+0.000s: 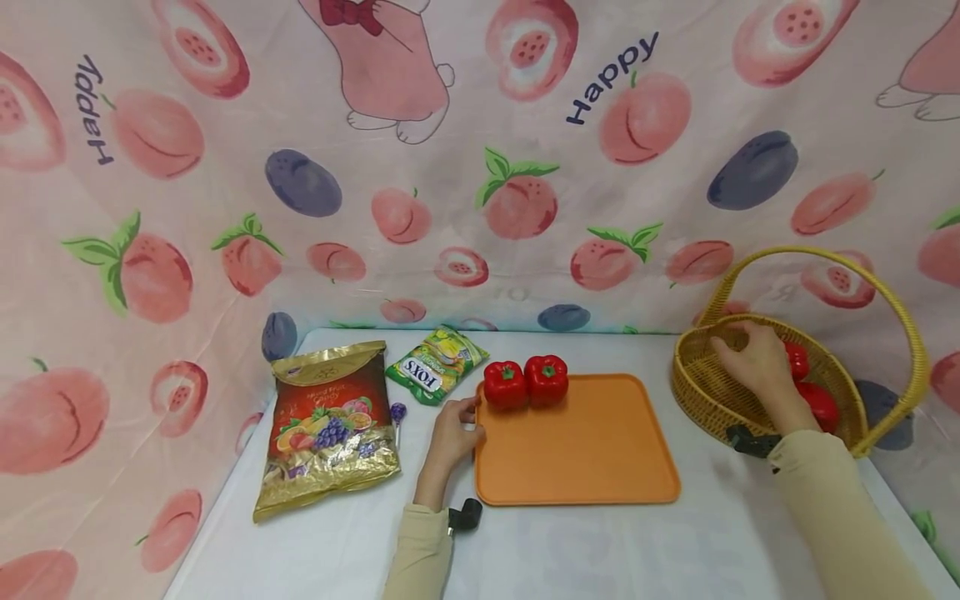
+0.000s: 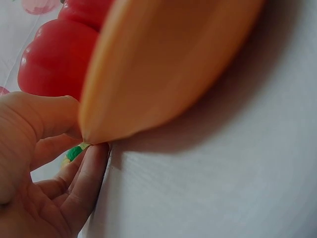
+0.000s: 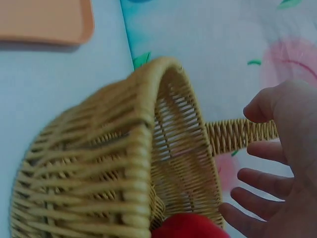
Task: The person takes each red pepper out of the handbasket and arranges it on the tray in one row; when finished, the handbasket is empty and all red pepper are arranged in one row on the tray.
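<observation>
My left hand [image 1: 452, 437] is at the left edge of an orange tray [image 1: 577, 458], its thumb and fingers pinching the rim. Two red bell peppers [image 1: 527, 382] stand side by side at the tray's back left corner. Over the wicker basket [image 1: 693, 390] is my right hand [image 1: 759, 360], fingers spread and nothing held. Two more red items, a smaller red one [image 1: 797, 361] and a larger red one [image 1: 819, 406], lie in the basket, partly hidden by my arm. The right wrist view shows the spread fingers [image 3: 262, 183] beside the basket's opening.
A red and gold bag of mixed fruit candy [image 1: 330, 425] lies at the left. Behind the left hand is a green FOX'S packet [image 1: 437, 364], with a purple lollipop [image 1: 397, 412] near it. The basket's tall handle [image 1: 892, 300] arches over its opening. Fruit-printed cloth hangs behind the table.
</observation>
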Available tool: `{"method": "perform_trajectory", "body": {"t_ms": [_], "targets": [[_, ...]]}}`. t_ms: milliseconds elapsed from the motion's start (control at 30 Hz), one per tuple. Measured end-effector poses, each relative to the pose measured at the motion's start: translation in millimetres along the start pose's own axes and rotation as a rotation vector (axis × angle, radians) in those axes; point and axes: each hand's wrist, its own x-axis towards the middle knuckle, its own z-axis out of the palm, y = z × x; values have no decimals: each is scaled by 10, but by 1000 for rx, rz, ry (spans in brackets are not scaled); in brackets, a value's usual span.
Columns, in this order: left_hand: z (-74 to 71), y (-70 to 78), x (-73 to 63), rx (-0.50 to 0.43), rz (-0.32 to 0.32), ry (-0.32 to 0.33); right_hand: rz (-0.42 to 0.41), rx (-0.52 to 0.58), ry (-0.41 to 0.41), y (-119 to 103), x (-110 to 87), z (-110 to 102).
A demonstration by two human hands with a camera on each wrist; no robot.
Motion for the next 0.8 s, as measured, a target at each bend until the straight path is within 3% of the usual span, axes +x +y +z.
{"method": "perform_trajectory", "body": {"t_ms": [267, 800], "targets": [[17, 8, -8, 6, -18, -1, 21, -41, 157, 147, 64, -31], [6, -1, -5, 0, -4, 3, 236, -200, -43, 368, 52, -98]]}}
